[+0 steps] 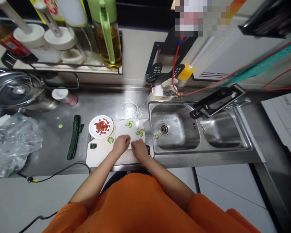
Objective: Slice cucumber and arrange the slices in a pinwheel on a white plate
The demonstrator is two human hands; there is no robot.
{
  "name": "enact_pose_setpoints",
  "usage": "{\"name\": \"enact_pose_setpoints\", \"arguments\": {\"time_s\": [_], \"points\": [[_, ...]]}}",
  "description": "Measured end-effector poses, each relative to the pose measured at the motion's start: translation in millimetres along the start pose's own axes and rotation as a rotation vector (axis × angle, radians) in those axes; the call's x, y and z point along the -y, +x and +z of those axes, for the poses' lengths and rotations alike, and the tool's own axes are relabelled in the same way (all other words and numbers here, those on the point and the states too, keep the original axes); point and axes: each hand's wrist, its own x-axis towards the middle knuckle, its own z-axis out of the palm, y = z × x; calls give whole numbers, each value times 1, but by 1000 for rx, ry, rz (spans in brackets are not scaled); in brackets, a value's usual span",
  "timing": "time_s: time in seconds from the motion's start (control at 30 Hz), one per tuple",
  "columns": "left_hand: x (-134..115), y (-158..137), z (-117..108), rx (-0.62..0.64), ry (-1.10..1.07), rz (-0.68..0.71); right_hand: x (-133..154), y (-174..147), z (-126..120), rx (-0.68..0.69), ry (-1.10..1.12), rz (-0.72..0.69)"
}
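My left hand (121,144) and my right hand (139,150) meet over the front edge of a white plate (121,126). The fingers of both are closed in a pinch, and what is between them is too small to make out. Pale green cucumber slices form two curved pinwheels on the plate, one at the back (129,123) and one at the right (139,131). Left of the plate, a small pile of cucumber slices (110,140) and a dark cucumber end (93,146) lie on the white cutting board (99,157). A wide-bladed knife (150,134) rests at the board's right.
A white dish of red berries (101,127) overlaps the board's back left. A long cucumber (74,137) lies farther left, near a plastic bag (19,142) and a lidded pot (16,89). The double sink (176,126) is to the right, with a black faucet (215,102).
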Motion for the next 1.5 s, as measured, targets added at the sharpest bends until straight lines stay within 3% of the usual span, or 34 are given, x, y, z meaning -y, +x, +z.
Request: {"name": "enact_pose_setpoints", "arguments": {"time_s": [0.33,0.77,1.07,1.27,1.37,1.5], "points": [[15,-8,14,-127,133,174,-13,-14,13,-140,-29,-226],[24,-8,19,-137,90,288,-20,-26,14,-133,-25,-285],[21,-8,14,-91,91,252,-16,-26,8,-63,-17,-251],[22,-7,13,-111,21,231,-17,-27,8,-110,35,-221],[27,-10,4,-169,-21,171,-20,-26,7,-160,71,-162],[40,-25,-14,-337,-46,19,-27,-25,4,-211,106,-82]]}}
